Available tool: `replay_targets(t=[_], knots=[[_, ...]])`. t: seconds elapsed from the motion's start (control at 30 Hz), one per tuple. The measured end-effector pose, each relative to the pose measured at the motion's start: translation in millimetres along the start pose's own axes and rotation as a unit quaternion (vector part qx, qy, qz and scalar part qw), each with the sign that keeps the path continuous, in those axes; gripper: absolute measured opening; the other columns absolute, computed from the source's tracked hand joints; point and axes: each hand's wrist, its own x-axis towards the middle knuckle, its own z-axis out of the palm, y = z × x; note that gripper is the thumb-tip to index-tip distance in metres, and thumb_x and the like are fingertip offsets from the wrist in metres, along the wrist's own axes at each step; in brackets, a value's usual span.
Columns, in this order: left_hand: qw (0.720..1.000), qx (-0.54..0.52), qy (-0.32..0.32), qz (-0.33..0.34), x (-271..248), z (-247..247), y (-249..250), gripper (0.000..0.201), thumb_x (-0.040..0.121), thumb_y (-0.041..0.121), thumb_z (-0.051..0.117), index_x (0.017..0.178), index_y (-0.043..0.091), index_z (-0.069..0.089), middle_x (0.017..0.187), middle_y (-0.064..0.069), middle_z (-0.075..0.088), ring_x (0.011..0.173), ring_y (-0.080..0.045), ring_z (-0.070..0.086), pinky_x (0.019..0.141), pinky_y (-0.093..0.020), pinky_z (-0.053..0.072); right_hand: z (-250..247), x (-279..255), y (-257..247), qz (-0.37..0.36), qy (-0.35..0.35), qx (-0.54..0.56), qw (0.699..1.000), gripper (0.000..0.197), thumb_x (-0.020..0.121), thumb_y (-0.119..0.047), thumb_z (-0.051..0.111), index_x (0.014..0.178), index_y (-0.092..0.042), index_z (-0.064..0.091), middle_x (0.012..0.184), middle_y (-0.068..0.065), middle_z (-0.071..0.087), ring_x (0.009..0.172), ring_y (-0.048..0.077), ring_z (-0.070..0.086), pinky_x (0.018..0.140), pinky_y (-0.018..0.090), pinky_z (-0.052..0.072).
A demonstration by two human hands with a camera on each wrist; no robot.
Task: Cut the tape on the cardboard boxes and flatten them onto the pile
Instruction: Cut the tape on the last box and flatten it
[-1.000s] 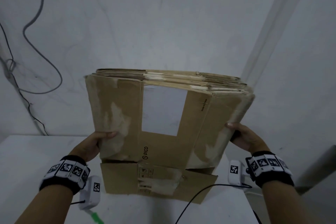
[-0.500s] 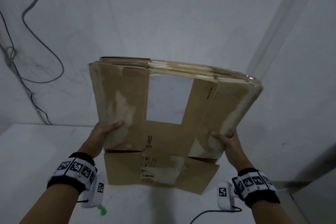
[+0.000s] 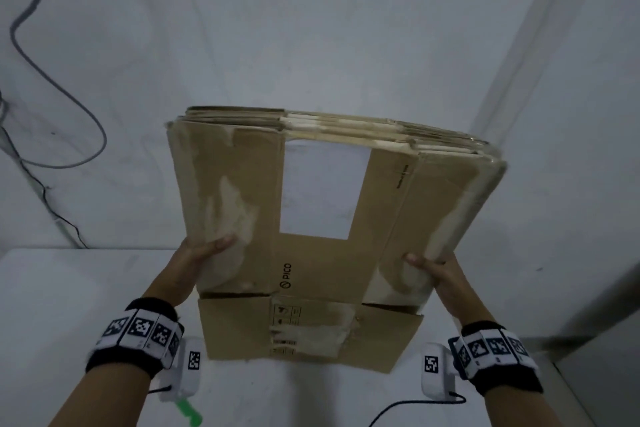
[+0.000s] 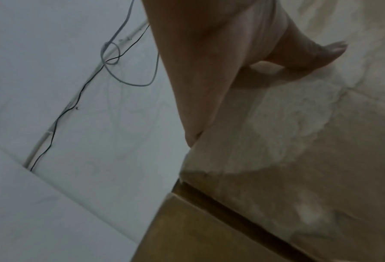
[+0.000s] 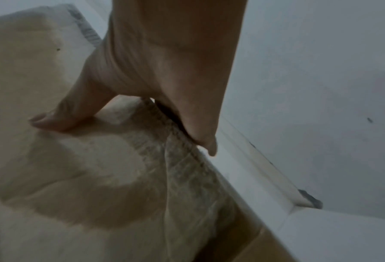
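A stack of flattened brown cardboard boxes (image 3: 322, 260) is held tilted up over the white table (image 3: 69, 305), its lower flap near the tabletop. The top sheet has a rectangular cutout and torn, pale patches. My left hand (image 3: 204, 253) grips the stack's lower left edge, thumb on the front face and fingers behind; the left wrist view shows that thumb (image 4: 316, 55) on the cardboard (image 4: 298, 159). My right hand (image 3: 429, 267) grips the lower right edge the same way, its thumb (image 5: 59, 117) pressed on the cardboard (image 5: 75, 177).
White walls stand close behind and to the right. Cables (image 3: 52, 114) hang on the left wall. A green object (image 3: 188, 411) lies on the table under my left wrist. A black cable (image 3: 408, 407) runs from the right wrist camera. The table's right edge (image 3: 568, 388) is near.
Both hands have slid lower and further inward along the stack's side edges, and the stack has been raised and tilted up a little more.
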Motion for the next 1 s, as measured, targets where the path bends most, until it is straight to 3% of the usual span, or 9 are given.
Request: replay_targets(t=[0.2,0.37,0.5,0.63,0.73,0.83,0.87,0.93,1.0], knots=[[0.999,0.033,0.021,-0.003,-2,-4,-12,0.094,0.03,0.064,0.088,0.11,0.021,0.065,0.106,0.003,0.073,0.096,-0.015,0.069,0.081,-0.034,0.05,-11,-2,-1,0.019,-0.028,-0.031,0.999,0.11,0.04,-0.045,0.098,0.134,-0.012,0.052,0.123,0.005,0.068,0.116,0.023,0.064,0.089,0.031,0.056],[0.999,0.028,0.02,-0.018,-10,-9,-16,0.098,0.028,0.062,0.089,0.111,0.018,0.064,0.107,0.002,0.073,0.099,-0.016,0.068,0.084,-0.034,0.048,-6,-12,24,-0.002,0.05,-0.05,0.997,0.13,0.023,-0.053,0.098,0.134,-0.004,0.05,0.116,0.009,0.07,0.102,0.018,0.07,0.076,0.025,0.059],[0.998,0.026,0.052,-0.021,-15,-3,-18,0.097,0.024,0.062,0.089,0.108,0.02,0.065,0.102,0.004,0.074,0.094,-0.014,0.069,0.082,-0.032,0.05,5,-17,38,-0.045,0.105,-0.055,0.992,0.113,0.04,-0.053,0.095,0.135,-0.01,0.052,0.122,0.007,0.068,0.109,0.021,0.067,0.088,0.035,0.058],[0.995,0.018,0.1,-0.009,-23,8,-15,0.089,0.028,0.064,0.088,0.103,0.021,0.068,0.099,0.005,0.074,0.091,-0.013,0.07,0.08,-0.033,0.051,13,-20,36,-0.066,0.131,-0.066,0.987,0.091,0.053,-0.041,0.087,0.133,-0.013,0.053,0.12,0.002,0.068,0.107,0.018,0.067,0.088,0.037,0.058],[0.993,0.024,0.114,-0.006,-30,14,-5,0.079,0.041,0.062,0.086,0.107,0.022,0.069,0.103,0.003,0.074,0.095,-0.016,0.07,0.08,-0.033,0.052,12,-14,28,-0.04,0.141,-0.062,0.987,0.108,0.039,-0.059,0.09,0.134,-0.022,0.052,0.119,-0.006,0.066,0.103,0.011,0.066,0.084,0.037,0.056],[0.991,0.047,0.118,-0.037,-39,16,6,0.04,0.072,0.048,0.074,0.102,0.023,0.067,0.09,0.008,0.075,0.087,-0.011,0.07,0.07,-0.024,0.05,13,-6,19,0.009,0.108,-0.092,0.99,0.101,0.045,-0.066,0.089,0.133,-0.031,0.051,0.123,-0.004,0.064,0.111,0.022,0.062,0.092,0.051,0.054],[0.989,0.06,0.124,-0.056,-45,13,7,0.032,0.078,0.046,0.07,0.1,0.024,0.066,0.087,0.009,0.074,0.086,-0.008,0.068,0.071,-0.023,0.049,16,-5,18,0.028,0.088,-0.101,0.991,0.096,0.05,-0.065,0.087,0.131,-0.029,0.051,0.12,-0.004,0.063,0.112,0.023,0.06,0.095,0.05,0.052],[0.984,0.074,0.128,-0.103,-58,-4,3,0.046,0.076,0.056,0.07,0.109,0.024,0.066,0.098,0.01,0.07,0.096,-0.009,0.065,0.086,-0.027,0.048,28,-10,18,0.059,0.04,-0.117,0.99,0.08,0.062,-0.059,0.083,0.126,-0.024,0.051,0.111,-0.008,0.061,0.108,0.019,0.057,0.096,0.042,0.047],[0.973,0.078,0.137,-0.167,-77,-29,-8,0.076,0.063,0.071,0.073,0.121,0.023,0.064,0.116,0.005,0.067,0.111,-0.016,0.06,0.103,-0.036,0.041,42,-17,29,0.104,-0.028,-0.128,0.986,0.076,0.067,-0.064,0.079,0.127,-0.023,0.054,0.116,-0.007,0.063,0.106,0.013,0.058,0.093,0.037,0.046]])
